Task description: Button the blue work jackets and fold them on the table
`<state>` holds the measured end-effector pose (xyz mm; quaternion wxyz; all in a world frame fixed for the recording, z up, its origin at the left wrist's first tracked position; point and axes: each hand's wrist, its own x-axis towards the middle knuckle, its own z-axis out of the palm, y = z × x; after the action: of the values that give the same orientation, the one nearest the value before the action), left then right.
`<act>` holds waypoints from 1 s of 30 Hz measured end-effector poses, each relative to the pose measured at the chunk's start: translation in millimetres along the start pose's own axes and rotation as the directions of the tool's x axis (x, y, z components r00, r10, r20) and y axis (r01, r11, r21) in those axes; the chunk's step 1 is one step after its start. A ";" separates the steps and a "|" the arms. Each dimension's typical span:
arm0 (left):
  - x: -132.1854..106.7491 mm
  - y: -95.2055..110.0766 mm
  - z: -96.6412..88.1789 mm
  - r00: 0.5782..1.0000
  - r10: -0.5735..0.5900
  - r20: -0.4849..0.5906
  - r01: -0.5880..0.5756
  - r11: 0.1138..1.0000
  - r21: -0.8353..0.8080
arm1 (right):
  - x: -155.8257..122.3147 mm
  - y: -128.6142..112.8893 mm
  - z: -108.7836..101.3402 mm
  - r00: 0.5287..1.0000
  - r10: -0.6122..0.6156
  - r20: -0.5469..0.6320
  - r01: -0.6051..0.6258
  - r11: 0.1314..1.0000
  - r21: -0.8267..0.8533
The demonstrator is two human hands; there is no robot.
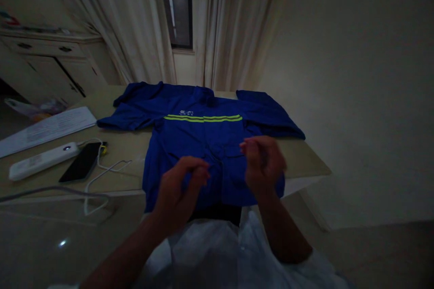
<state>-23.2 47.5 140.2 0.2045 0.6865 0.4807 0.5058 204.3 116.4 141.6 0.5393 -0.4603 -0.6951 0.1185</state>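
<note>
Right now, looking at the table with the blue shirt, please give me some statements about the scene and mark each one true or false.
1. The blue shirt lies spread flat on the table. True.
2. The stripes across the shirt's chest are red. False: the stripes are yellow-green.
3. A dark phone lies on the table to the left of the shirt. True.
4. The left hand holds the phone. False: it is over the shirt's lower part, away from the phone.
5. The right hand is over the shirt's lower right part. True.
6. The curtains fully cover the window. False: a dark gap of window shows between them.
</note>
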 end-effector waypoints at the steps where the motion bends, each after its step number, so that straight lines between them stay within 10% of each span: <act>1: 6.9 -12.4 12.8 0.997 -0.003 0.076 0.003 1.000 0.007 | 3.4 8.5 10.8 0.997 0.028 0.067 -0.026 0.999 -0.018; 5: 20.1 -71.5 65.8 0.969 -0.035 0.244 -0.015 0.980 0.199 | -8.7 50.0 48.4 0.884 0.150 0.442 -0.095 0.985 -0.144; 10: 12.1 -103.9 99.6 0.955 -0.107 0.276 -0.055 0.851 0.522 | -41.9 89.0 67.8 0.867 0.235 0.440 -0.172 0.969 -0.178; 30: 6.9 -116.7 101.3 0.977 -0.031 0.213 -0.084 0.856 0.510 | -47.0 110.7 80.7 0.912 0.248 0.326 -0.233 0.969 -0.086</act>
<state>14.4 127.3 13.2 0.0565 0.7730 0.5642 0.2846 191.4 167.8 6.8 0.3844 -0.5276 -0.7170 0.2446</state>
